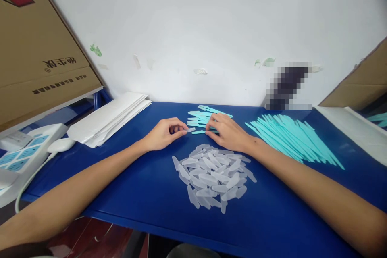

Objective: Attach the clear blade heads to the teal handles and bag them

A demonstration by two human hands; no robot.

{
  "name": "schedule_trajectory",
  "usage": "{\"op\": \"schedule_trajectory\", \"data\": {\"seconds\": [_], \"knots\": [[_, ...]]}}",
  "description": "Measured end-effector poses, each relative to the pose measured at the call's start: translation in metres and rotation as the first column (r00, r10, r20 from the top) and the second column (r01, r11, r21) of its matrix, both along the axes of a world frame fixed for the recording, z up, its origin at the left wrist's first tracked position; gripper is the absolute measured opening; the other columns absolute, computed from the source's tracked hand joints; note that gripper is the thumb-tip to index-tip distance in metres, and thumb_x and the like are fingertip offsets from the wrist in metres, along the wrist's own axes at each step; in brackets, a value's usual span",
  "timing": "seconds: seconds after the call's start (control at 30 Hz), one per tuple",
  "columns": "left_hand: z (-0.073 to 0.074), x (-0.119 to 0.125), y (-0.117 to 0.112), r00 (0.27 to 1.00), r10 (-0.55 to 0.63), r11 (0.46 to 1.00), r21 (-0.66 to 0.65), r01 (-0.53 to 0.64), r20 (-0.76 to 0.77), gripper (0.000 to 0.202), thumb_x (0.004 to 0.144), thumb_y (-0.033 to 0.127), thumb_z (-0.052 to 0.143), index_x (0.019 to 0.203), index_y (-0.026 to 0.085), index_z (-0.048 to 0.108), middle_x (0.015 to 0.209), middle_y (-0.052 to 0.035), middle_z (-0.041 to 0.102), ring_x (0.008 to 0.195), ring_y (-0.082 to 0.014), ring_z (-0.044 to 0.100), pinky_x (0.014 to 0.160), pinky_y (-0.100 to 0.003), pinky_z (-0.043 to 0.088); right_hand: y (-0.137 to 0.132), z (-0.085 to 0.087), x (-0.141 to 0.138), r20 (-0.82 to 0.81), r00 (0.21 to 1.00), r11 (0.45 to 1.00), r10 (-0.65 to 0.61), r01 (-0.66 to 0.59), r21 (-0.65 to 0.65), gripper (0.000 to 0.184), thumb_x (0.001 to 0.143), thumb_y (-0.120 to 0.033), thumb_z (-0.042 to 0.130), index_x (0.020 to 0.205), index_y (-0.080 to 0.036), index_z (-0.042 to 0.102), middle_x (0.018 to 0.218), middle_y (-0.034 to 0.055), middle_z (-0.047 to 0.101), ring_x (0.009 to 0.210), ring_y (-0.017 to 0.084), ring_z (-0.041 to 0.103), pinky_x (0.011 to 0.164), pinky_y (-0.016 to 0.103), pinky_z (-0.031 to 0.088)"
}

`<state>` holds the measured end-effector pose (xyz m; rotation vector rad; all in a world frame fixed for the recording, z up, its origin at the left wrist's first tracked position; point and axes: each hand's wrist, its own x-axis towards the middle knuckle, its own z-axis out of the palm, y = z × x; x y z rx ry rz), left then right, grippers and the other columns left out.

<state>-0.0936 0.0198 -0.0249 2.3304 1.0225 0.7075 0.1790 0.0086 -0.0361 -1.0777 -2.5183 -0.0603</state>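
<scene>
Between thumb and fingers my left hand (167, 134) pinches a small translucent blade cap (191, 130). Facing it, my right hand (228, 132) grips a slim turquoise eyebrow razor (198, 132), its tip pointing left at the cap with a small gap between them. Part of the razor is hidden under my right fingers. Just beyond my hands lies a small group of turquoise razors (196, 119), partly covered by my right hand. A loose heap of translucent caps (211, 175) spreads in front of my hands.
A larger pile of turquoise razors (298, 139) lies to the right. White paper envelopes (109, 119) are stacked at the left, near a white power strip (33, 149) with a cable. Cardboard boxes (39, 44) flank the blue table (136, 193); a white wall (181, 28) stands behind.
</scene>
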Motion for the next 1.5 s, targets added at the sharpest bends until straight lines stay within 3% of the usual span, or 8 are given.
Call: {"op": "schedule_trajectory", "data": {"seconds": [0.17, 0.4, 0.63, 0.97, 1.13, 1.23, 1.4, 1.5], "knots": [[-0.003, 0.0, 0.003, 0.99, 0.081, 0.983, 0.173, -0.06, -0.118, 0.023, 0.094, 0.037, 0.059, 0.1, 0.02, 0.074, 0.09, -0.0045, 0.068, 0.077, -0.0154, 0.058, 0.07, -0.028, 0.044, -0.003, 0.0, -0.003, 0.069, 0.998, 0.994, 0.015, -0.023, 0.106, 0.035, 0.105, -0.029, 0.033, 0.095, -0.015, 0.063, 0.097, 0.0105, 0.063, 0.085, 0.02, 0.053, 0.079, 0.034, 0.036], [-0.004, -0.001, 0.004, 0.99, 0.066, 0.986, 0.157, -0.046, -0.126, 0.03, 0.098, 0.04, 0.051, 0.1, 0.02, 0.075, 0.091, -0.005, 0.071, 0.076, -0.0161, 0.059, 0.071, -0.029, 0.045, -0.013, 0.002, -0.006, 0.056, 0.99, 0.988, -0.126, 0.12, 0.097, 0.036, 0.107, -0.031, 0.029, 0.108, -0.017, 0.062, 0.094, 0.0067, 0.071, 0.07, 0.016, 0.057, 0.06, 0.03, 0.028], [-0.001, 0.0, 0.003, 0.994, 0.076, 0.987, 0.148, -0.064, -0.074, 0.03, 0.098, 0.04, 0.052, 0.099, 0.02, 0.075, 0.091, -0.0048, 0.072, 0.077, -0.0156, 0.061, 0.068, -0.027, 0.044, -0.013, 0.005, -0.007, 0.124, 0.984, 0.988, -0.128, 0.116, 0.101, 0.033, 0.105, -0.029, 0.034, 0.103, -0.017, 0.064, 0.089, 0.0064, 0.07, 0.065, 0.014, 0.054, 0.056, 0.03, 0.023], [0.0, 0.015, -0.012, 0.999, -0.015, 0.968, 0.249, 0.006, 0.036, 0.023, 0.096, 0.034, 0.06, 0.098, 0.018, 0.076, 0.092, -0.006, 0.073, 0.082, -0.0171, 0.066, 0.074, -0.029, 0.049, -0.007, -0.003, -0.002, 0.035, 0.989, 0.962, 0.14, -0.145, 0.232, 0.027, 0.097, -0.012, 0.041, 0.112, -0.012, 0.063, 0.104, 0.0126, 0.063, 0.081, 0.018, 0.058, 0.068, 0.029, 0.043], [-0.003, 0.013, -0.007, 0.995, 0.05, 0.98, 0.187, -0.066, 0.088, 0.03, 0.096, 0.039, 0.058, 0.114, 0.019, 0.071, 0.096, -0.0056, 0.072, 0.08, -0.0165, 0.064, 0.074, -0.03, 0.051, -0.008, -0.005, -0.002, -0.063, 0.998, 0.981, -0.02, 0.032, 0.193, 0.031, 0.1, -0.019, 0.04, 0.118, -0.018, 0.066, 0.106, 0.0103, 0.062, 0.075, 0.017, 0.056, 0.063, 0.029, 0.043], [-0.005, 0.008, -0.002, 0.995, 0.08, 0.975, 0.201, -0.092, 0.064, 0.036, 0.099, 0.041, 0.052, 0.126, 0.02, 0.064, 0.104, -0.0072, 0.07, 0.09, -0.0187, 0.065, 0.08, -0.032, 0.051, -0.006, -0.006, -0.002, -0.096, 0.986, 0.982, -0.137, 0.148, 0.121, 0.035, 0.1, -0.021, 0.038, 0.123, -0.019, 0.065, 0.113, 0.0124, 0.06, 0.087, 0.02, 0.059, 0.074, 0.033, 0.047], [-0.005, -0.003, 0.005, 0.982, 0.143, 0.941, 0.323, -0.096, -0.125, 0.039, 0.101, 0.042, 0.044, 0.127, 0.02, 0.062, 0.116, -0.0098, 0.067, 0.106, -0.0244, 0.061, 0.092, -0.04, 0.049, -0.006, -0.005, -0.003, -0.039, 0.972, 0.972, -0.231, 0.232, 0.028, 0.047, 0.098, -0.027, 0.038, 0.14, -0.015, 0.055, 0.135, 0.0164, 0.054, 0.118, 0.03, 0.054, 0.101, 0.046, 0.042], [0.004, -0.013, 0.013, 0.933, 0.222, 0.895, 0.439, -0.079, -0.284, 0.044, 0.1, 0.044, 0.041, 0.131, 0.02, 0.061, 0.129, -0.0129, 0.061, 0.116, -0.0291, 0.057, 0.102, -0.047, 0.043, -0.007, 0.002, -0.004, 0.009, 0.952, 0.951, -0.305, 0.305, -0.058, 0.059, 0.096, -0.038, 0.042, 0.151, -0.017, 0.043, 0.15, 0.0157, 0.044, 0.132, 0.033, 0.046, 0.109, 0.049, 0.037]]}}
